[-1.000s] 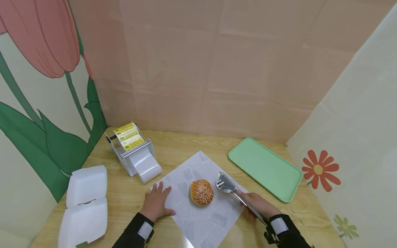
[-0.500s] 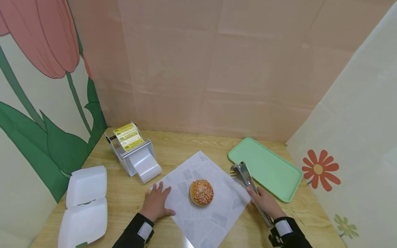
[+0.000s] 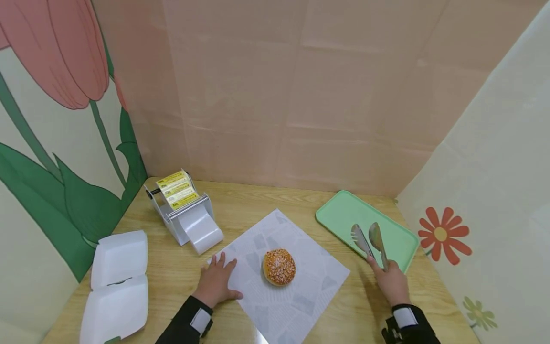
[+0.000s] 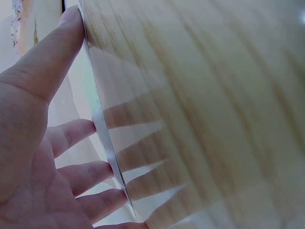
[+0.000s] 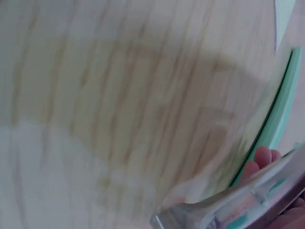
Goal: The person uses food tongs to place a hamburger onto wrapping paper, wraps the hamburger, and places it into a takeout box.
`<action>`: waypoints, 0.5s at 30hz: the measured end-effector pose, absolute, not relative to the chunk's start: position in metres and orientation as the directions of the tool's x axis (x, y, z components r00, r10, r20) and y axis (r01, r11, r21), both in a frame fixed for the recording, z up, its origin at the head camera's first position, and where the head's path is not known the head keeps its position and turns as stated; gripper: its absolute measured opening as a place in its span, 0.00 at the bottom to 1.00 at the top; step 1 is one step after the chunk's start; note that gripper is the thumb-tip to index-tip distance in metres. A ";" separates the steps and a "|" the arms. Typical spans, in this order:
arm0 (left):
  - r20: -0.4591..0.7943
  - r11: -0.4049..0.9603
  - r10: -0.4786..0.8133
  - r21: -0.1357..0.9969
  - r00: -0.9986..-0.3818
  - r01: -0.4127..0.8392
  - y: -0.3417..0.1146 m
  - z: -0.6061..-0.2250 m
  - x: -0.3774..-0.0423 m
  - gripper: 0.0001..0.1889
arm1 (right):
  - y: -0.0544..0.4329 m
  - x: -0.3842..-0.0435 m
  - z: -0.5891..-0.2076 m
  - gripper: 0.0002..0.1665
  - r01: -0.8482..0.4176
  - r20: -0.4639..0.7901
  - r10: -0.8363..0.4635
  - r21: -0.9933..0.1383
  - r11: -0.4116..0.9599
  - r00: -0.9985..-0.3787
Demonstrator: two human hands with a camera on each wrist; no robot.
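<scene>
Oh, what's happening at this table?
A person is using metal tongs: the right hand grips them, jaws apart, with the tips over a green tray; I can't tell whether they touch it. The left hand rests, fingers spread, on the edge of a printed paper sheet. A round, speckled bun sits on that sheet. Off to the left are an open white takeout box and a label dispenser.
</scene>
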State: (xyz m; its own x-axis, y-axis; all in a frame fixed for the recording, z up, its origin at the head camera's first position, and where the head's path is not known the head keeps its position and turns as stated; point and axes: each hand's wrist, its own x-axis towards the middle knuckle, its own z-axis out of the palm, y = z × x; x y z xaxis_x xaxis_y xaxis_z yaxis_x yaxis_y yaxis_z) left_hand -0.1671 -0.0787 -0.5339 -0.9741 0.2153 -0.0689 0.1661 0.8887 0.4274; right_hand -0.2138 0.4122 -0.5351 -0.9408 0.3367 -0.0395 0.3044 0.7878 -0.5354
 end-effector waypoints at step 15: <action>-0.068 0.892 0.219 0.417 -0.973 0.172 -0.078 -0.534 -0.167 0.48 | 0.478 -0.210 -0.546 0.51 0.418 0.069 0.523 -0.515 0.748 -0.850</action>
State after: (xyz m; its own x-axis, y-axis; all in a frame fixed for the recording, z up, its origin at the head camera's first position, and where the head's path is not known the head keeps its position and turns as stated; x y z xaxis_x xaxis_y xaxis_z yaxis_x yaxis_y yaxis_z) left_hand -0.1673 -0.0784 -0.5338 -0.9733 0.2191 -0.0684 0.1716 0.8925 0.4172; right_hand -0.2099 0.4782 -0.5460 -0.8496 0.5229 0.0689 0.4184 0.7478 -0.5155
